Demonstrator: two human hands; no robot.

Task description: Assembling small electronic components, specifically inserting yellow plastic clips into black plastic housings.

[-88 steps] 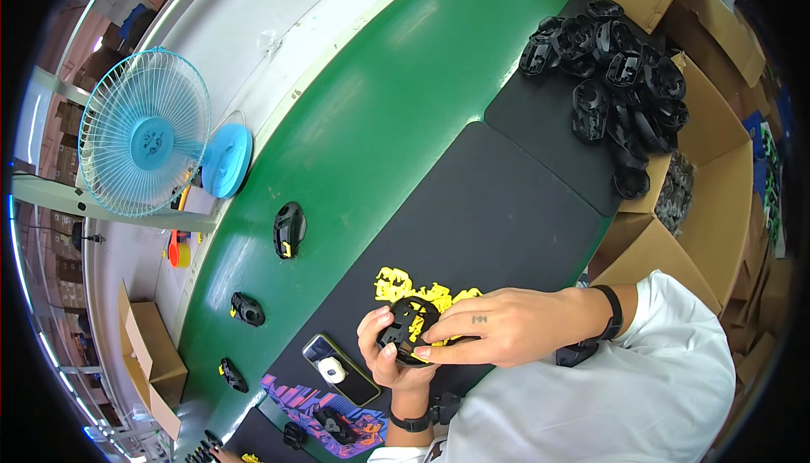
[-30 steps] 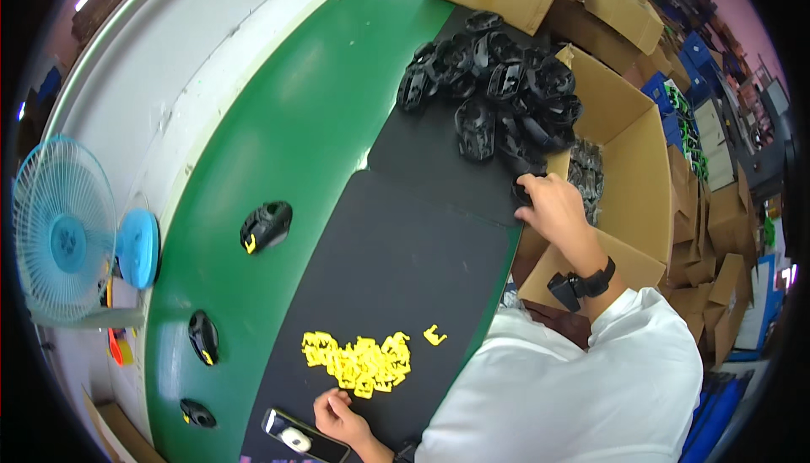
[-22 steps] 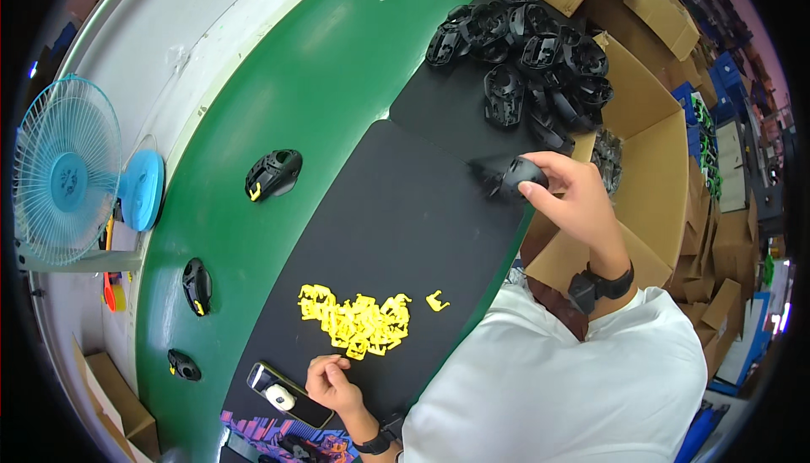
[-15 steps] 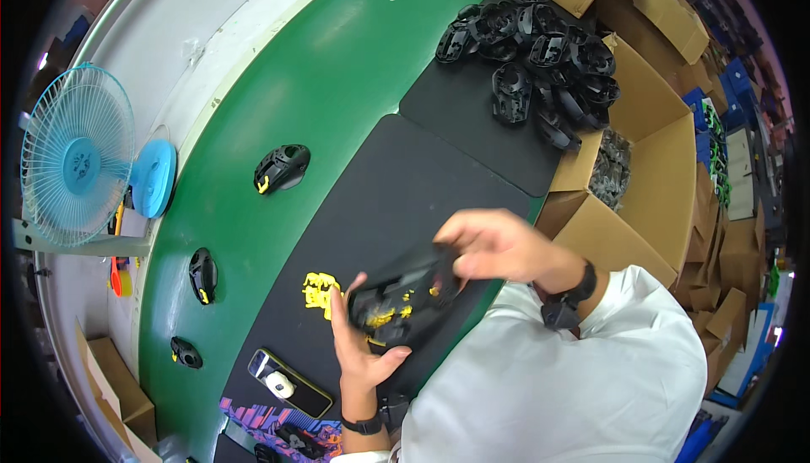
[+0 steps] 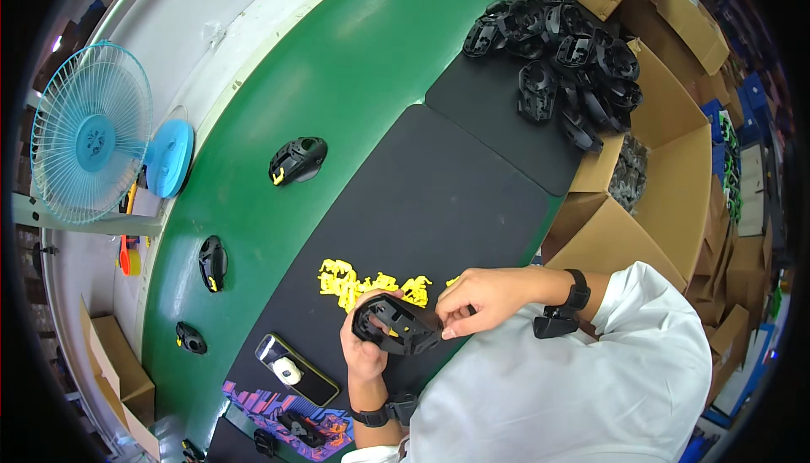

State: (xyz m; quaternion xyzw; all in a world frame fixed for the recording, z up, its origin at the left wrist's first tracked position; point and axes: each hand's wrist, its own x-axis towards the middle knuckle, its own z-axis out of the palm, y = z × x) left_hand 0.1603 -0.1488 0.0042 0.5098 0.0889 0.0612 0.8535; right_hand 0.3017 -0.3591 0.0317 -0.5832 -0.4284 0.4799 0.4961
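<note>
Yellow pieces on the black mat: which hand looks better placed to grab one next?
Probably the right hand: both are near the yellow pieces, but the left hand grips the black shell and would likely have to let go. Whether the right also touches the shell is unclear.

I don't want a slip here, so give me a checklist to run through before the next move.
1. Left hand holding the black shell: ok.
2. Right hand gripping something: cannot tell; its fingertips are at the shell's right end.
3. Yellow clips within reach: looks ok, piled just beyond the shell.
4. Clip seated in the shell: cannot tell; some yellow shows at its opening.
5. Mat free of the phone: not ok, it lies there.
</note>
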